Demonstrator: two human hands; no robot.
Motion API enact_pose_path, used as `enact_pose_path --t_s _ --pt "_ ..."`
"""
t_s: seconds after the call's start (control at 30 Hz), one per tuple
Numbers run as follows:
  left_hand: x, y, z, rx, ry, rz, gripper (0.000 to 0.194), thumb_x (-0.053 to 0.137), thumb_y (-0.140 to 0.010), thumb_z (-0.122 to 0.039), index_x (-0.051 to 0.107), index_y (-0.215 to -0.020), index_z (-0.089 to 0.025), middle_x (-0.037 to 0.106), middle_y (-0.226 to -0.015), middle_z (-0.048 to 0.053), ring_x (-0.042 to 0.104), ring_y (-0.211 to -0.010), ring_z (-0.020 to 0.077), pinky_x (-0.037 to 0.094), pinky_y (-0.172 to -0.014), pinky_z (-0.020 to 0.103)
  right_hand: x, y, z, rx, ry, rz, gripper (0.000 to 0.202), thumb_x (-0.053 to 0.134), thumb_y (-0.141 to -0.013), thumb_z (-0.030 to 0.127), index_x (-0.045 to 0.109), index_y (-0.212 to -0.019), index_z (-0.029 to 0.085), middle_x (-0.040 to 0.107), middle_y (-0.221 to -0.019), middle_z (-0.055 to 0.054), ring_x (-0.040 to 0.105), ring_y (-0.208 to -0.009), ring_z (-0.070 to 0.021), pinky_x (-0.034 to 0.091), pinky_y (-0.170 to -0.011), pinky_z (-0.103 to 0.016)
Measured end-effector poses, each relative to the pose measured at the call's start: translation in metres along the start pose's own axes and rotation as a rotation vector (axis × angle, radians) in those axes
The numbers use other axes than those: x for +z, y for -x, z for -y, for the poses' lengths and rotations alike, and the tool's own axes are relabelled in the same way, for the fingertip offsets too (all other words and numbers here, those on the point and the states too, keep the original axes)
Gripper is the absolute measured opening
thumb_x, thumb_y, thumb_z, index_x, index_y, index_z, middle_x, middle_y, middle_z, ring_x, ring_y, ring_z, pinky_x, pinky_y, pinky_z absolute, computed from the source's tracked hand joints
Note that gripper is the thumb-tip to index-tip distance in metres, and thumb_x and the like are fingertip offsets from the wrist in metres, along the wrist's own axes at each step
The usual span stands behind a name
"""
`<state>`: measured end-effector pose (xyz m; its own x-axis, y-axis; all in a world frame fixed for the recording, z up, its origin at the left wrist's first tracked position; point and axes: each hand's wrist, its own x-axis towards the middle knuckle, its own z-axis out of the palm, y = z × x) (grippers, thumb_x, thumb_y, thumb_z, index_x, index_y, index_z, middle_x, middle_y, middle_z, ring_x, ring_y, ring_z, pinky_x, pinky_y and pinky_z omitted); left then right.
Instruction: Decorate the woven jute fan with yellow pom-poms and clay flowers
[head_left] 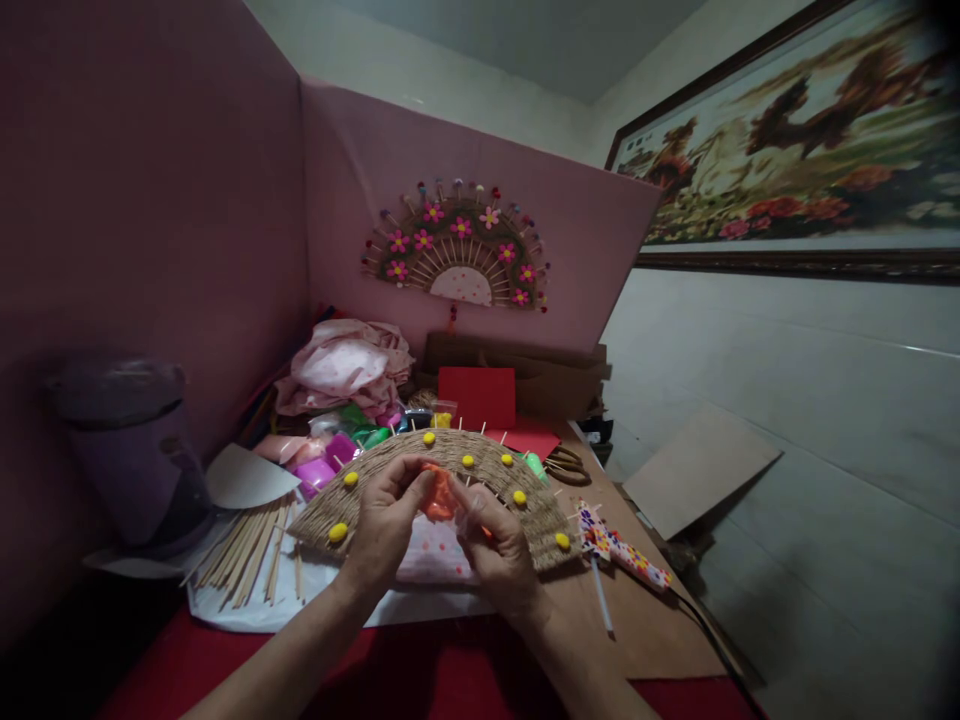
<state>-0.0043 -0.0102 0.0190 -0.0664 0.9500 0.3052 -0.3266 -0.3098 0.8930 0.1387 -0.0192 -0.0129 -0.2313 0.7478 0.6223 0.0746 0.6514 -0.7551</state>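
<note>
An orange lump of soft clay [440,497] is pinched between my two hands at the centre. The fingertips of my left hand [391,515] close on its left side. My right hand [501,550] grips the right side, with some clear plastic film among the fingers. Behind and below the hands lies a twine-covered half-round fan [397,458] with several yellow dots [468,461] and short sticks along its outer edge. Its inner part is pale fabric with red dots [433,550], partly hidden by my hands.
Wooden sticks [244,550] lie left, beside a lidded container [135,450]. Coloured clay packs [315,475] and bunched pink fabric [345,365] sit behind. On the right are scissors [568,466] and a flowered glue gun [626,555] with a cord. A finished fan [461,228] hangs on the pink panel.
</note>
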Motion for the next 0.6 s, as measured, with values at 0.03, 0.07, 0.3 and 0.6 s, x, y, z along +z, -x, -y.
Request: enact_pose_path --t_s 0.03,0.07,0.3,0.6 --pt "-0.0005 -0.0004 0.0008 -0.001 0.000 -0.001 0.019 0.067 -0.074 -0.032 0.063 -0.083 -0.015 0.060 -0.069 -0.001 0.053 -0.060 0.0093 0.045 -0.056 0.020 -0.0008 -0.0002 -0.0007 0.000 -0.007 0.014 0.042 0.045 -0.089 0.019 0.055 -0.128 0.029 0.042 -0.076 0.000 0.043 -0.067 -0.0121 0.039 -0.063 -0.025" --pt "-0.0009 -0.0008 0.0017 -0.002 0.003 -0.001 0.019 0.067 -0.074 -0.032 0.062 -0.083 -0.015 0.059 -0.069 -0.001 0.053 -0.060 0.0092 0.044 -0.056 0.020 -0.0017 -0.0007 -0.0010 -0.006 -0.007 0.025 0.041 0.046 -0.089 0.018 0.056 -0.127 0.029 0.042 -0.076 0.000 0.043 -0.068 -0.0120 0.039 -0.064 -0.025" --pt "-0.0007 -0.0008 0.0038 -0.020 0.029 0.021 0.019 0.066 -0.076 -0.032 0.062 -0.084 -0.016 0.061 -0.071 -0.001 0.055 -0.060 0.0098 0.046 -0.056 0.021 -0.0039 -0.0038 0.0047 -0.051 0.002 0.031 0.039 0.048 -0.084 0.012 0.065 -0.115 0.029 0.045 -0.075 0.000 0.045 -0.066 -0.0116 0.039 -0.061 -0.024" --pt "-0.0013 -0.0007 0.0018 0.009 -0.041 0.027 0.020 0.066 -0.076 -0.034 0.065 -0.085 -0.016 0.061 -0.072 0.000 0.053 -0.064 0.0109 0.044 -0.060 0.021 -0.0025 -0.0015 0.0053 -0.051 0.032 -0.012 0.044 0.047 -0.084 0.012 0.061 -0.122 0.029 0.042 -0.068 0.001 0.044 -0.063 -0.0119 0.038 -0.058 -0.025"
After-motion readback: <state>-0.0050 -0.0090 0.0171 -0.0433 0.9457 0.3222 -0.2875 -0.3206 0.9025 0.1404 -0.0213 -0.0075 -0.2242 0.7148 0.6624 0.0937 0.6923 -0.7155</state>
